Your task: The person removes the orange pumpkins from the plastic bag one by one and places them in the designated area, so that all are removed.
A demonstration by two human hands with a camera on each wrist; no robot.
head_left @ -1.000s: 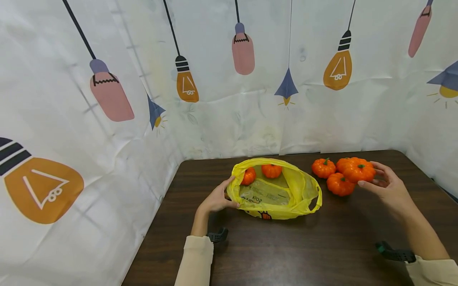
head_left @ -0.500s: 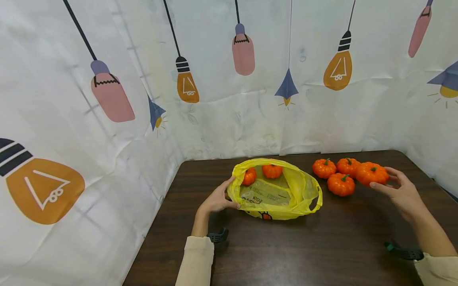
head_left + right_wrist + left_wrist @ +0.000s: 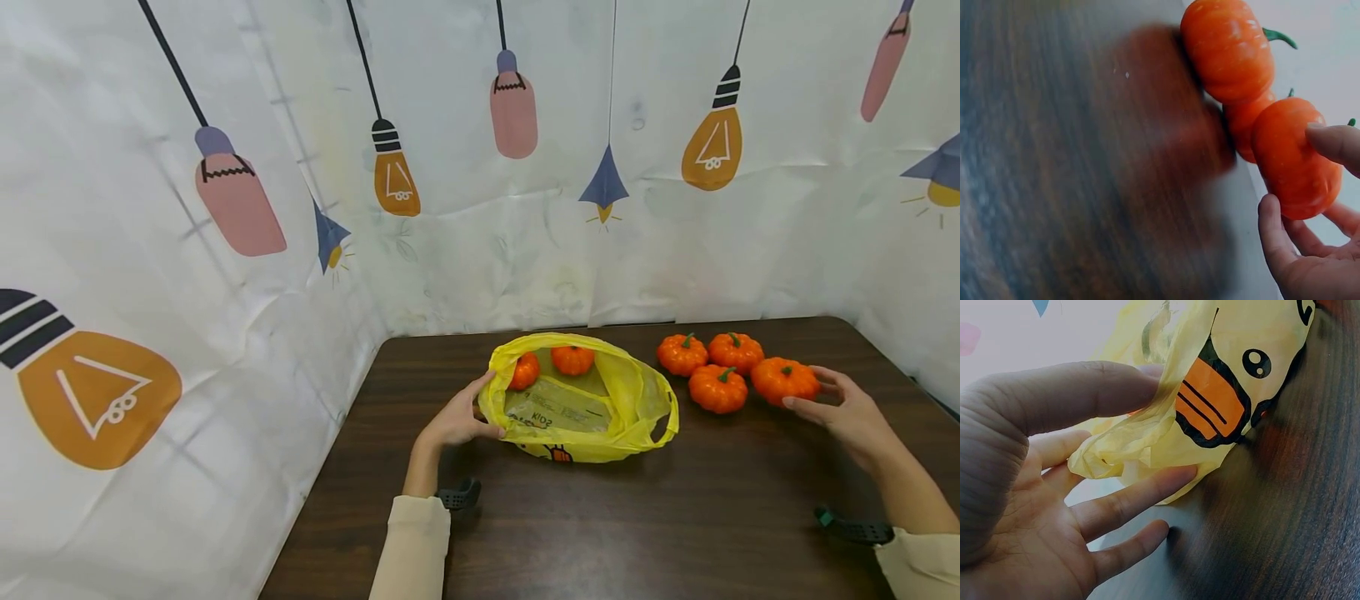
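A yellow plastic bag (image 3: 577,446) with a duck face printed on it lies on the table, its mouth spread wide. Two small orange pumpkins, one left (image 3: 525,372) and one right (image 3: 572,360), are inside. My left hand (image 3: 459,419) holds the bag's left edge, with the thumb across the plastic in the left wrist view. At the right, my right hand (image 3: 851,417) grips an orange pumpkin (image 3: 784,381) between thumb and fingers, low at the table. The same pumpkin (image 3: 1294,156) shows a green stem in the right wrist view.
Three more orange pumpkins with green stems cluster left of the held one: a back left one (image 3: 682,355), a back one (image 3: 736,352) and a front one (image 3: 717,389). The dark wooden table (image 3: 600,533) meets a white curtain (image 3: 480,267) printed with lamps behind and at the left.
My right hand has carried its pumpkin to the right and lowered it from above the cluster to beside it. The back pumpkin is now uncovered. My left hand and the bag have stayed put.
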